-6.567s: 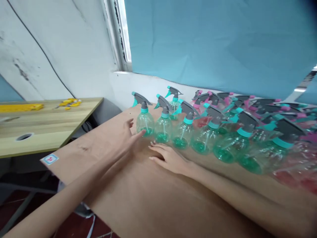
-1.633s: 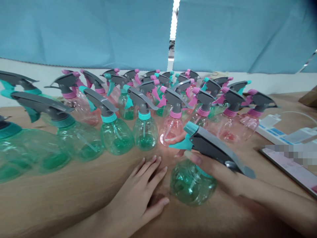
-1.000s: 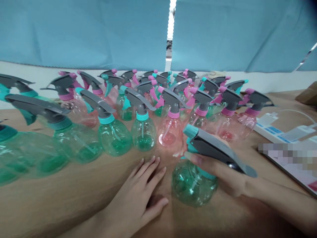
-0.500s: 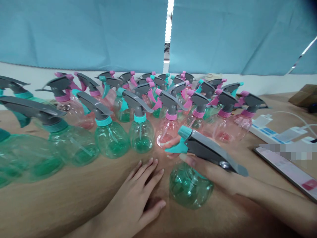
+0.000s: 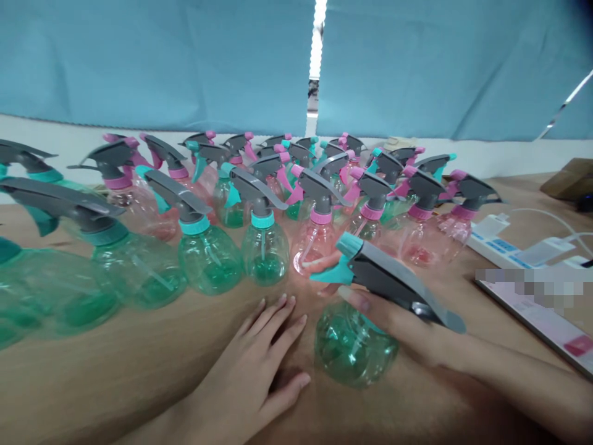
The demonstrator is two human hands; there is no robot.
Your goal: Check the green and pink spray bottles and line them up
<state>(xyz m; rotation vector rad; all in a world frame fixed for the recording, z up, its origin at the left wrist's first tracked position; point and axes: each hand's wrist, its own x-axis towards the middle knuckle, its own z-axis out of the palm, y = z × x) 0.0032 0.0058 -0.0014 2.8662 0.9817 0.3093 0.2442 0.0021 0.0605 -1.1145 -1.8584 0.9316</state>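
My right hand (image 5: 393,315) is wrapped round the neck of a green spray bottle (image 5: 354,346), below its grey head and turquoise trigger. Some of its fingers are hidden behind the trigger and neck. The bottle is upright, slightly tilted; I cannot tell whether its base touches the table. Flat on the wooden table (image 5: 139,377), to the left of that bottle, lies my left hand (image 5: 259,364), fingers spread and holding nothing. Just beyond my hands stand a clear green spray bottle (image 5: 265,253) with a turquoise collar and a pink spray bottle (image 5: 312,241).
Several more green and pink spray bottles (image 5: 210,259) fill the table's far side and left. At the right lie a phone (image 5: 532,315) and a white power strip (image 5: 503,244) with plugs and cables. A brown box (image 5: 567,179) sits behind them, before a blue curtain (image 5: 162,62).
The green spray bottle in my right hand has shifted very slightly upward and left. My left hand stays flat in the same place.
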